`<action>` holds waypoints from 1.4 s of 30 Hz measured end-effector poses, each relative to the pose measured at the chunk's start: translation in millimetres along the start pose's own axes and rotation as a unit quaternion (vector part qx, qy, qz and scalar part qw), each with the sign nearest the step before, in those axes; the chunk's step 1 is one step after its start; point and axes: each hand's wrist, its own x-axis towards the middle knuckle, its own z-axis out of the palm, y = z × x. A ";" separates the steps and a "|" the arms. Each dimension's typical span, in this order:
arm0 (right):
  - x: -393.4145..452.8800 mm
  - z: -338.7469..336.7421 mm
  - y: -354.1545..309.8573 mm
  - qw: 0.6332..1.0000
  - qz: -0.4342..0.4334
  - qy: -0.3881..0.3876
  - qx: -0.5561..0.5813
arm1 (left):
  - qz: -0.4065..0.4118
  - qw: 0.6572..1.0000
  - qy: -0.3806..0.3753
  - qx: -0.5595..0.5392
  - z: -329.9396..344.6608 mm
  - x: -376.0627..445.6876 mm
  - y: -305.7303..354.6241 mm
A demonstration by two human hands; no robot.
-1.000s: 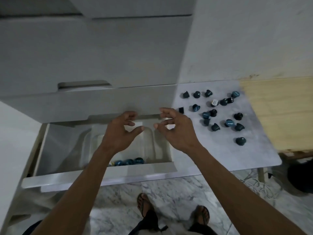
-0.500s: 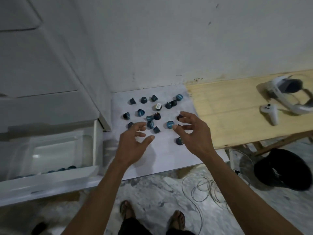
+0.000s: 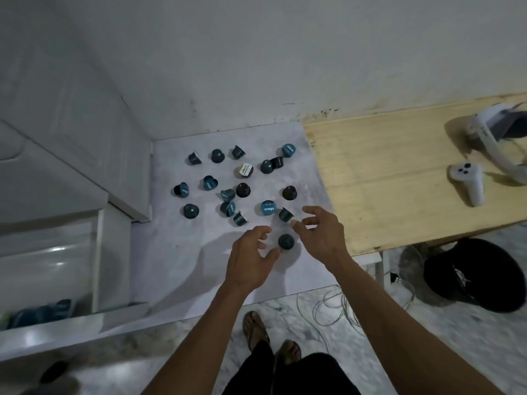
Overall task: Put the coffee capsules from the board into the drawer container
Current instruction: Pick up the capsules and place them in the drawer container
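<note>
Several dark teal coffee capsules lie scattered on the pale marbled board (image 3: 199, 260). The nearest capsule (image 3: 286, 241) stands alone at the board's front. My left hand (image 3: 251, 258) hovers just left of it, fingers loosely spread and holding nothing, thumb tip close to the capsule. My right hand (image 3: 322, 235) hovers just right of it, fingers relaxed and empty, next to another capsule (image 3: 285, 214). The open white drawer container (image 3: 97, 269) sits at the lower left with several capsules (image 3: 40, 312) in its front corner.
A wooden table (image 3: 399, 178) adjoins the board on the right, bearing a white controller (image 3: 469, 181) and a headset (image 3: 496, 132). White cabinet fronts (image 3: 71, 138) rise at the left. Below are cables (image 3: 333, 309), a black fan (image 3: 470, 275) and my sandalled feet on marble floor.
My view has swung from the drawer to the board. Both empty hands moved right and forward, and now flank the front capsule.
</note>
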 end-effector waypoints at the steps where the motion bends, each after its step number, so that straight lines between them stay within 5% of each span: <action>1: 8.2 5.3 2.6 1.000 0.005 -0.008 -0.011 | -0.006 1.000 -0.007 0.004 6.1 3.5 -0.9; 15: 73.3 25.5 22.5 0.994 -0.037 -0.083 -0.059 | -0.027 0.987 0.000 0.160 59.8 33.9 8.9; 25: 72.0 37.9 40.5 0.959 -0.223 -0.115 -0.131 | -0.060 0.969 0.034 0.237 46.0 34.5 1.9; 32: 61.3 30.9 60.1 0.958 -0.257 -0.087 -0.099 | -0.009 0.992 0.041 0.119 42.7 33.0 -8.8; 42: 44.6 25.7 85.8 0.944 -0.322 0.001 -0.069 | 0.064 0.981 0.176 0.048 61.7 25.1 -33.6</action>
